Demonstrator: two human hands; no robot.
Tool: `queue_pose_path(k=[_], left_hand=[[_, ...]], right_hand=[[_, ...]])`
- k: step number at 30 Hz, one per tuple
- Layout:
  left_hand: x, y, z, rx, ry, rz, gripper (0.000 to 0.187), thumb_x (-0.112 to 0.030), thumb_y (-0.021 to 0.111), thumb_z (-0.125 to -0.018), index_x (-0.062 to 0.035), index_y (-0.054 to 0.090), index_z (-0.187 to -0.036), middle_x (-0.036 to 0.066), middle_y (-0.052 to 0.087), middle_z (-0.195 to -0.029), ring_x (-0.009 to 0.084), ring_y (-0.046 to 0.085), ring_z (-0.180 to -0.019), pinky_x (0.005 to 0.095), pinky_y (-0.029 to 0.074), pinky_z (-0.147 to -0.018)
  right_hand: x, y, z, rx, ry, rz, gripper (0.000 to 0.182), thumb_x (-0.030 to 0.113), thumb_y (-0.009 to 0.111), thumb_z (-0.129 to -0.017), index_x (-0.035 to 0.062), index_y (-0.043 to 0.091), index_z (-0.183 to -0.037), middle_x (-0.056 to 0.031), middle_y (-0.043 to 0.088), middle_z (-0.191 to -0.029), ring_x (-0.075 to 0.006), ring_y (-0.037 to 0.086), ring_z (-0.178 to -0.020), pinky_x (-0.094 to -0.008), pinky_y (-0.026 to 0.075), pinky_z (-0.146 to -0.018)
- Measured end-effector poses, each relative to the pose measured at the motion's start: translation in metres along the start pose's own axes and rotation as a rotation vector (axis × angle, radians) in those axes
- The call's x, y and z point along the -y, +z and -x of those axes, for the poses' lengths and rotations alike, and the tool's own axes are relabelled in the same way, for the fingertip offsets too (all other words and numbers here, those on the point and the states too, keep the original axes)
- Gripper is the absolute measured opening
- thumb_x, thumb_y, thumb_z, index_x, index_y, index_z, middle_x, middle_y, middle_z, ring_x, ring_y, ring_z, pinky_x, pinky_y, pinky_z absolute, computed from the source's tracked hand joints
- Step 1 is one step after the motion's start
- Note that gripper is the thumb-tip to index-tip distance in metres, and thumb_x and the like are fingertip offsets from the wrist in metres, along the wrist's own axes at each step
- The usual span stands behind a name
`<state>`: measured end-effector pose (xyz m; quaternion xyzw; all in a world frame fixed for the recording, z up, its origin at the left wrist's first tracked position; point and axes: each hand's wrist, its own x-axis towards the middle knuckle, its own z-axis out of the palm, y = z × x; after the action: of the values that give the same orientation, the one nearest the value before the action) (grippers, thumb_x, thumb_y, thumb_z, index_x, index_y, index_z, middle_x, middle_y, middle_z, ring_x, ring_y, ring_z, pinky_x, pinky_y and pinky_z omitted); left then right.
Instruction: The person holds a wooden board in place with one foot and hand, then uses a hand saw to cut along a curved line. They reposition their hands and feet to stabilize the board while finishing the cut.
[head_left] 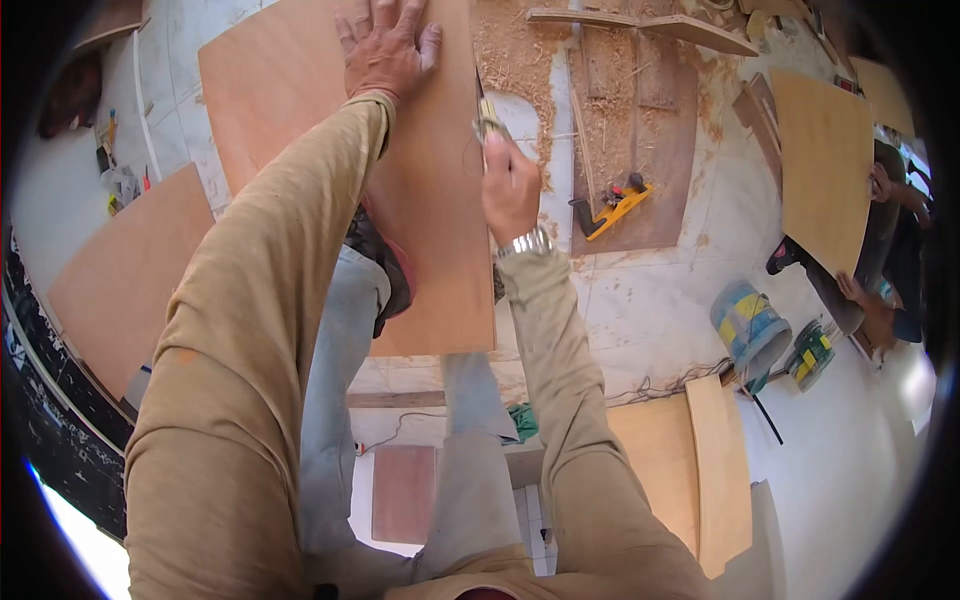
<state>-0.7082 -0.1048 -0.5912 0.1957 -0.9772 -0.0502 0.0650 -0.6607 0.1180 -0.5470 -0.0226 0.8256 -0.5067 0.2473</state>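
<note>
My left hand (388,48) lies flat on a large plywood sheet (425,240), its fingers spread near the far end. Beside the sheet's right edge, my right hand (511,190) is closed around a slim tool with a pale yellow part (488,112). A dark, narrow piece extends from the tool along the edge; its exact kind I cannot tell. My foot, in a dark shoe (378,265), is at the sheet's left side, partly hidden by my left arm.
A yellow hand plane (618,210) rests on a shavings-covered brown board (655,225). A blue-and-yellow bucket (745,320) stands to the right, with cables nearby. Another person (890,270) holds a plywood panel (825,165). More panels (130,270) lie at left.
</note>
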Motion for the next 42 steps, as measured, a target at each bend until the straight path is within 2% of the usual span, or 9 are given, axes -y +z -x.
queue_pose_path(k=[4, 9, 12, 18, 21, 24, 26, 34, 42], left_hand=[[0.002, 0.001, 0.016, 0.014, -0.035, 0.070, 0.064, -0.039, 0.057, -0.095, -0.0213, 0.044, -0.155, 0.019, 0.036, -0.162, 0.0474, 0.030, -0.149, 0.0647, 0.021, -0.120], [0.002, -0.001, 0.000, -0.054, -0.038, 0.075, 0.063, -0.039, 0.057, -0.095, -0.0211, 0.045, -0.154, 0.018, 0.037, -0.161, 0.0478, 0.031, -0.148, 0.0648, 0.022, -0.120], [0.002, 0.012, 0.002, -0.052, -0.027, 0.059, 0.059, -0.046, 0.049, -0.099, -0.0278, 0.044, -0.155, 0.011, 0.034, -0.164, 0.0434, 0.027, -0.152, 0.0624, 0.017, -0.122], [0.006, 0.018, -0.002, -0.031, 0.002, 0.061, 0.057, -0.049, 0.045, -0.102, -0.0294, 0.043, -0.156, 0.010, 0.033, -0.166, 0.0406, 0.024, -0.154, 0.0619, 0.012, -0.124], [0.008, 0.020, -0.002, -0.028, 0.011, 0.087, 0.059, -0.052, 0.044, -0.101, -0.0300, 0.043, -0.156, 0.010, 0.033, -0.166, 0.0398, 0.020, -0.156, 0.0605, 0.008, -0.125], [0.009, 0.022, -0.002, -0.021, 0.013, 0.082, 0.059, -0.051, 0.044, -0.101, -0.0295, 0.043, -0.156, 0.010, 0.032, -0.166, 0.0406, 0.020, -0.156, 0.0613, 0.008, -0.125], [0.007, 0.020, -0.003, -0.012, 0.012, 0.066, 0.059, -0.050, 0.044, -0.101, -0.0291, 0.043, -0.156, 0.010, 0.032, -0.166, 0.0411, 0.020, -0.156, 0.0620, 0.008, -0.125], [0.007, 0.020, -0.002, -0.019, 0.008, 0.039, 0.059, -0.050, 0.043, -0.103, -0.0271, 0.041, -0.157, 0.013, 0.032, -0.166, 0.0429, 0.023, -0.154, 0.0638, 0.012, -0.123], [-0.001, 0.002, -0.001, -0.059, -0.026, 0.064, 0.063, -0.039, 0.058, -0.095, -0.0209, 0.045, -0.154, 0.019, 0.038, -0.160, 0.0482, 0.032, -0.147, 0.0655, 0.023, -0.119]], right_hand=[[-0.006, -0.031, 0.124, -0.045, 0.358, -0.295, 0.047, 0.033, 0.048, -0.109, -0.0004, 0.060, -0.140, 0.0014, 0.055, -0.071, -0.0062, 0.046, -0.058, -0.0261, 0.040, -0.053], [0.062, -0.050, 0.072, 0.067, 0.330, -0.490, 0.047, 0.030, 0.047, -0.110, -0.0005, 0.055, -0.146, 0.0078, 0.041, -0.069, -0.0020, 0.037, -0.058, -0.0218, 0.031, -0.051], [0.052, -0.030, 0.026, 0.023, 0.188, -0.476, 0.047, 0.031, 0.048, -0.110, -0.0005, 0.057, -0.144, 0.0017, 0.049, -0.068, -0.0041, 0.043, -0.059, -0.0242, 0.038, -0.053], [0.035, 0.012, -0.019, -0.110, 0.010, -0.219, 0.049, 0.038, 0.053, -0.106, 0.0014, 0.061, -0.138, -0.0253, 0.071, -0.088, -0.0359, 0.073, -0.077, -0.0411, 0.053, -0.066], [0.039, 0.006, -0.006, -0.070, 0.067, -0.211, 0.052, 0.034, 0.055, -0.106, -0.0036, 0.056, -0.141, -0.0077, 0.057, -0.073, -0.0098, 0.050, -0.068, -0.0305, 0.047, -0.062], [0.027, -0.012, 0.040, -0.023, 0.086, -0.214, 0.050, 0.032, 0.055, -0.106, -0.0033, 0.056, -0.142, -0.0100, 0.061, -0.075, -0.0092, 0.052, -0.068, -0.0302, 0.048, -0.063], [0.041, -0.039, 0.080, 0.022, 0.158, -0.264, 0.048, 0.038, 0.055, -0.104, 0.0078, 0.060, -0.141, -0.0279, 0.069, -0.090, -0.0449, 0.070, -0.085, -0.0452, 0.055, -0.068], [0.031, 0.009, -0.023, -0.092, -0.088, -0.117, 0.048, 0.035, 0.054, -0.105, 0.0027, 0.059, -0.141, -0.0280, 0.066, -0.080, -0.0330, 0.071, -0.069, -0.0409, 0.053, -0.064], [0.017, -0.035, 0.100, 0.063, 0.123, -0.199, 0.054, 0.034, 0.048, -0.108, -0.0052, 0.053, -0.145, -0.0108, 0.073, -0.098, -0.0111, 0.059, -0.077, -0.0316, 0.051, -0.069]])
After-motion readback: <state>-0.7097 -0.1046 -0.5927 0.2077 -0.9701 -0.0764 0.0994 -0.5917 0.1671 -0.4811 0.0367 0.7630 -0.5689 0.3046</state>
